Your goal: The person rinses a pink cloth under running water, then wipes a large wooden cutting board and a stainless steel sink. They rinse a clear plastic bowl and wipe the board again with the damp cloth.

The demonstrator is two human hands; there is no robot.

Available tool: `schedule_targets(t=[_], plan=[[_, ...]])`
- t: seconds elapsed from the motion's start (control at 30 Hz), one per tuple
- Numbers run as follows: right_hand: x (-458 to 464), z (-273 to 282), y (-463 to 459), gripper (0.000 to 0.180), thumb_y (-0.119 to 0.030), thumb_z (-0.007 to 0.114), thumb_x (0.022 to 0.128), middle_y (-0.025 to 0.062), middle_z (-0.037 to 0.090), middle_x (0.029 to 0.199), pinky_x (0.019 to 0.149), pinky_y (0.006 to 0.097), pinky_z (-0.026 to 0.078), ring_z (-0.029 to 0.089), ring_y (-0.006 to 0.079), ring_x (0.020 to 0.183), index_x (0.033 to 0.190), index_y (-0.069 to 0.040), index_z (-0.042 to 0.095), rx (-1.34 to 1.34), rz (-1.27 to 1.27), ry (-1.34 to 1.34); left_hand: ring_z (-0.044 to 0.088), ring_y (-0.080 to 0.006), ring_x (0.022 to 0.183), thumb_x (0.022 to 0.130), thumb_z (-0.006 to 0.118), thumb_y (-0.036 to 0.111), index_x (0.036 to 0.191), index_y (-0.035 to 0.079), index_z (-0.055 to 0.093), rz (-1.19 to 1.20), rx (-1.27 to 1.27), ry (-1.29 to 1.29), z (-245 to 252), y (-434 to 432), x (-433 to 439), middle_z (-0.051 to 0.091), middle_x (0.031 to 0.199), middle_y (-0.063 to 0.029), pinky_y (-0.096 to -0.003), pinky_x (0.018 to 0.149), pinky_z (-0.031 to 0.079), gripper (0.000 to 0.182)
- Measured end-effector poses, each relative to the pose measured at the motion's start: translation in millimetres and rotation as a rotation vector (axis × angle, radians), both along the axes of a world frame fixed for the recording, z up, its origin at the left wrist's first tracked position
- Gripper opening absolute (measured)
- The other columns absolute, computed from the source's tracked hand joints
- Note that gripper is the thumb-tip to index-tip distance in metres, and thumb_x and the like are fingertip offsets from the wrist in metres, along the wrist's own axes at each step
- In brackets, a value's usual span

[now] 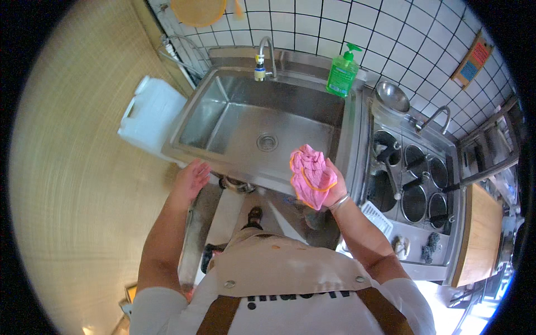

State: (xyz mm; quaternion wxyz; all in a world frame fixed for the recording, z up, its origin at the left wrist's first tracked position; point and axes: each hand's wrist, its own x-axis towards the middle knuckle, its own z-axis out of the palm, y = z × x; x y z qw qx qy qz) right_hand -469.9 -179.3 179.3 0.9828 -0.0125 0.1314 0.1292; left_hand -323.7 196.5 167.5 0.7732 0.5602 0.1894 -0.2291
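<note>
A crumpled pink cloth with orange edging rests in my right hand, over the front right part of the sink. My left hand holds nothing, its fingers apart, just off the sink's front left corner. Between and beyond my hands lies a stainless steel sink with a round drain in its floor. The faucet rises from the back ledge. A green pump bottle, bearing writing, stands at the back right corner.
A white plastic jug stands left of the sink. To the right, a steel cooker holds several black-handled strainer baskets, with a metal bowl behind them. A wooden board lies farther right. White tiles line the back wall.
</note>
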Motion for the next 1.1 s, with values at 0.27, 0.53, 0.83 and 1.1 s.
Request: schedule_targets(t=[0.27, 0.53, 0.83, 1.1], plan=[[175.7, -33.4, 38.0, 0.049, -0.043, 0.033, 0.092, 0.0093, 0.044, 0.131, 0.096, 0.0477, 0.036, 0.045, 0.0317, 0.115, 0.132, -0.015, 0.037, -0.034, -0.21, -0.127, 0.052, -0.0214, 0.108, 0.085, 0.055, 0.035, 0.126, 0.007, 0.042, -0.471, 0.217, -0.182, -22.9, -145.6, 291.8, 0.049, 0.126, -0.0078, -0.0381, 0.091, 0.04, 0.051], [344.4, -68.3, 55.2, 0.047, -0.04, 0.031, 0.092, 0.0111, 0.046, 0.128, 0.096, 0.0485, 0.035, 0.047, 0.0315, 0.113, 0.128, -0.012, 0.041, -0.01, -0.244, -0.072, 0.054, -0.0372, 0.1, 0.091, 0.035, 0.04, 0.107, 0.006, 0.055, -0.666, 0.874, -1.084, -108.4, -289.7, 431.6, 0.057, 0.108, -0.0203, -0.0449, 0.086, 0.042, 0.042], [413.5, -92.5, 61.0, 0.042, -0.033, 0.041, 0.086, 0.0095, 0.05, 0.126, 0.089, 0.0401, 0.041, 0.048, 0.0265, 0.113, 0.122, -0.013, 0.048, 0.123, -0.43, -0.033, 0.057, -0.0409, 0.084, 0.091, 0.036, 0.038, 0.085, 0.0, 0.059, -0.947, 0.632, -0.977, -121.4, -308.7, 491.4, 0.061, 0.086, -0.0226, -0.0475, 0.075, 0.045, 0.046], [377.8, -106.3, 77.7, 0.057, -0.053, 0.043, 0.084, 0.0129, 0.052, 0.122, 0.091, 0.0441, 0.041, 0.05, 0.0288, 0.111, 0.122, -0.01, 0.048, 0.006, -0.4, 0.167, 0.057, -0.0192, 0.092, 0.09, 0.047, 0.04, 0.112, 0.006, 0.053, -0.793, -0.619, 0.272, -154.9, -230.7, 360.0, 0.059, 0.104, -0.0069, -0.0292, 0.077, 0.047, 0.041]])
